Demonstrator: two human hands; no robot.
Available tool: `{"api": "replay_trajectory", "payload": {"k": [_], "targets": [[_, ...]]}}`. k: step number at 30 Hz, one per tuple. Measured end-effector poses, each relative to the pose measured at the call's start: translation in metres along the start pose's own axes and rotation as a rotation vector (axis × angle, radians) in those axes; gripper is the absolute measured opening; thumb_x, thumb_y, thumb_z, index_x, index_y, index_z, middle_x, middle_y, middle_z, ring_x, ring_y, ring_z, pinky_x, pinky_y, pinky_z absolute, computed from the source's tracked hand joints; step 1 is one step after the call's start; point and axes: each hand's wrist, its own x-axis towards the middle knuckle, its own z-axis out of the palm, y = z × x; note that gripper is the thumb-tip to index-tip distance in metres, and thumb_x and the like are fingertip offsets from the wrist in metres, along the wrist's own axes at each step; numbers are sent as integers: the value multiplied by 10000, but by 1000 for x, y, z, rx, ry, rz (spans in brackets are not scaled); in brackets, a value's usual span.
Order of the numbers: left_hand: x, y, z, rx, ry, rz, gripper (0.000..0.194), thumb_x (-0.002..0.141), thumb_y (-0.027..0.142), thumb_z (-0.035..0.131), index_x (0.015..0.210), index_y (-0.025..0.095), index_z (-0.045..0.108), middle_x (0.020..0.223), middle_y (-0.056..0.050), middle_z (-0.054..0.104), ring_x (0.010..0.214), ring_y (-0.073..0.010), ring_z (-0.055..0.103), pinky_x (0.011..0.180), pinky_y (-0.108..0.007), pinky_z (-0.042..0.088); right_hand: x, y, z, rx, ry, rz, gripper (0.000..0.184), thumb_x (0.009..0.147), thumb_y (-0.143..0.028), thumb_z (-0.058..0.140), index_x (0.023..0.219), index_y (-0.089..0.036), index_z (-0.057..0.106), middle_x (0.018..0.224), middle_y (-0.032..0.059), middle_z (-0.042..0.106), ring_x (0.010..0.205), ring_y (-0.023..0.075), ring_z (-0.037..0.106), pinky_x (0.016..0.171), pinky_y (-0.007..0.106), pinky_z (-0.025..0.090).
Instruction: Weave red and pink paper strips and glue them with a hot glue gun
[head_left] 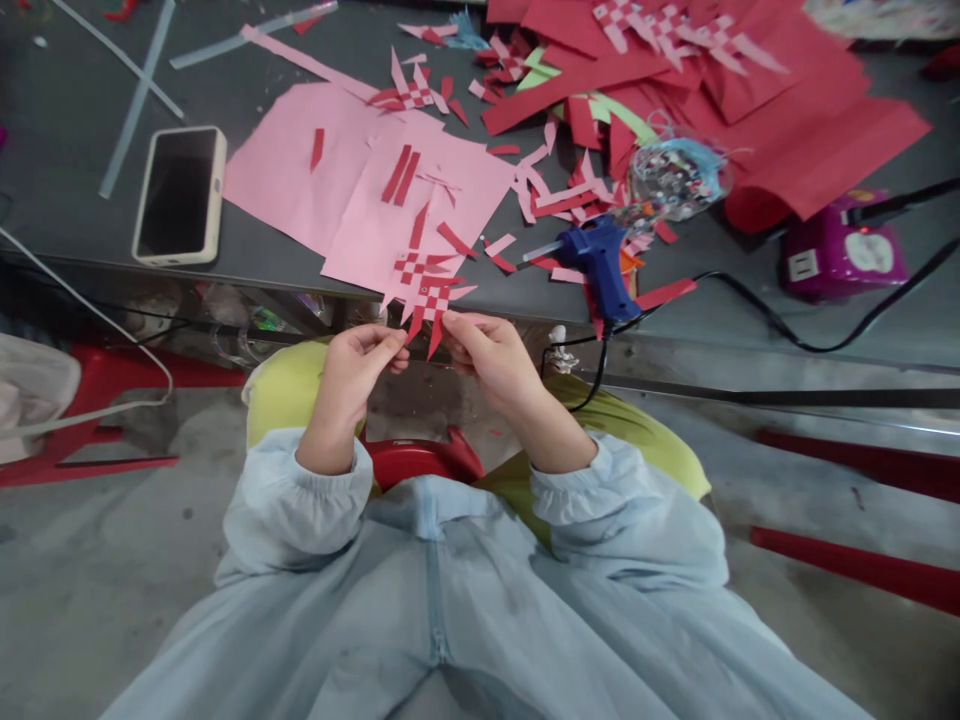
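Between my hands, at the table's front edge, is a woven paper fish [433, 298] in red and pink checks with pointed strip ends. My left hand [364, 362] pinches its lower left tip between thumb and fingers. On the other side, my right hand [487, 352] is closed on its right edge. Just behind it, a similar woven paper piece [410, 266] lies on the pink paper sheets [352, 215]. Loose red strips [400, 174] rest on those sheets. To the right lies a blue glue gun [600, 268] with a glue stick in its back end.
A phone [180, 195] lies at the left, near clear glue sticks [139, 100]. Red paper sheets [795, 130], paper scraps [577, 190] and a clear bag of small beads [675, 180] cover the right side. A purple power socket [844, 250] has black cables running from it.
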Motion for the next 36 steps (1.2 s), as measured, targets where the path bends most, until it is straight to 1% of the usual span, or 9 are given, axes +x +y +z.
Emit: {"api": "replay_trajectory", "payload": {"k": [10,19,21,23,25,26,30,33,36], "targets": [[0,-4,-8,575,-252,-15,191,722,337,727,638,168,694,595,-9,680,569,-128,596,584,-252,439,3,1,-1,45,-10,18,573,636,-601,822,540,-200,424,496,-104,294,429,15,209,420,218,134],[0,-7,-3,1261,-45,81,303,826,342,714,565,199,660,605,-48,668,615,-195,585,576,-315,295,3,-2,-5,47,-69,38,539,710,-553,794,562,-197,418,502,-106,310,422,11,205,416,214,136],[1,-9,-5,1251,-88,89,299,885,365,649,647,194,709,595,-47,648,603,-194,577,569,-314,303,2,-3,-6,35,-77,32,520,713,-555,787,570,-190,445,511,-98,344,419,8,212,416,215,139],[5,-14,-8,1190,-139,108,210,910,297,608,1008,194,763,658,-27,670,594,-177,583,576,-299,347,2,-4,-7,11,-82,30,474,733,-554,764,610,-176,507,536,-85,399,420,7,229,416,215,144],[9,-19,-11,1010,-177,111,525,886,189,588,1410,215,559,755,-3,697,563,-148,590,581,-274,403,1,-4,-8,-18,-84,31,433,761,-550,735,664,-164,563,559,-71,447,423,10,258,415,213,155],[11,-21,-12,833,-166,111,583,881,186,581,1457,221,497,799,-3,702,554,-135,602,581,-263,434,1,-5,-9,-34,-87,30,429,769,-552,724,671,-162,574,558,-67,457,423,13,274,414,211,160],[14,-18,-12,218,-102,8,213,909,265,500,988,164,670,736,-21,680,571,-115,633,603,-232,515,-1,-8,-13,-121,-141,31,482,771,-595,707,611,-168,551,532,-53,472,425,24,328,399,203,197],[11,-8,-10,4,-49,-1,337,921,434,498,775,171,650,615,-10,636,502,-113,594,539,-225,505,-3,-13,-18,-251,-248,54,510,787,-627,684,606,-167,559,533,-41,495,430,32,367,396,196,250],[7,0,-9,-36,10,51,317,789,463,719,685,178,628,574,17,611,482,-94,563,473,-191,451,-6,-17,-24,-365,-337,102,511,792,-642,675,642,-162,586,539,-41,506,440,37,400,406,188,301]]}}
